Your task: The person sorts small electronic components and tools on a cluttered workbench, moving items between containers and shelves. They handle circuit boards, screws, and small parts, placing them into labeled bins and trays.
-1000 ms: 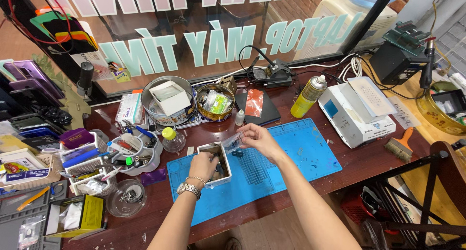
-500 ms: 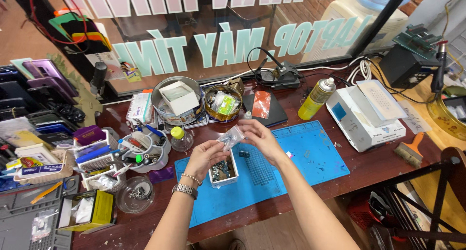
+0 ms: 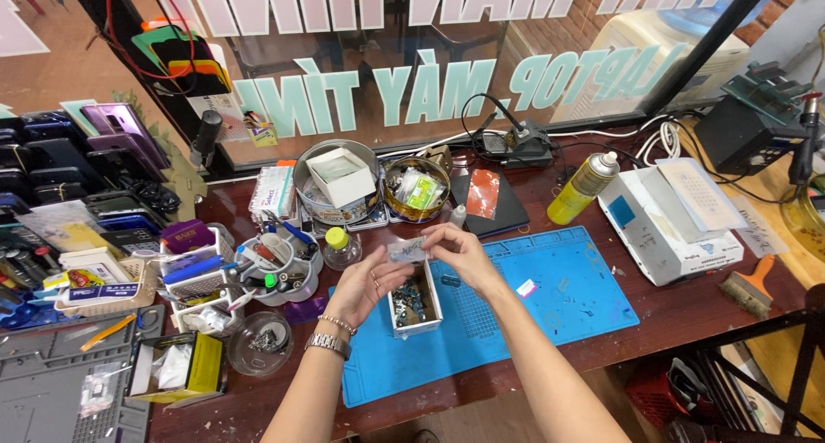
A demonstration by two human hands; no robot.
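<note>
Both my hands meet above a small white box (image 3: pixel 416 307) of tiny electronic parts that stands on a blue work mat (image 3: pixel 550 305). My right hand (image 3: pixel 460 252) pinches a small clear plastic bag (image 3: pixel 406 250) by its right side. My left hand (image 3: pixel 365 284) touches the bag's left edge, fingers apart; a metal watch and bracelet sit on that wrist. The bag hovers just over the box's far end.
A yellow spray can (image 3: pixel 583 188), a white device (image 3: pixel 666 224) and a brush (image 3: pixel 749 288) lie to the right. Round tins (image 3: pixel 331 185), a yellow-capped bottle (image 3: pixel 340 247), tool cups (image 3: pixel 275 267) and parts trays (image 3: pixel 103 275) crowd the left. A soldering station (image 3: pixel 516 142) sits by the window.
The view has shifted slightly. My left hand has risen from the white box to the clear bag, which my right hand has brought over the box.
</note>
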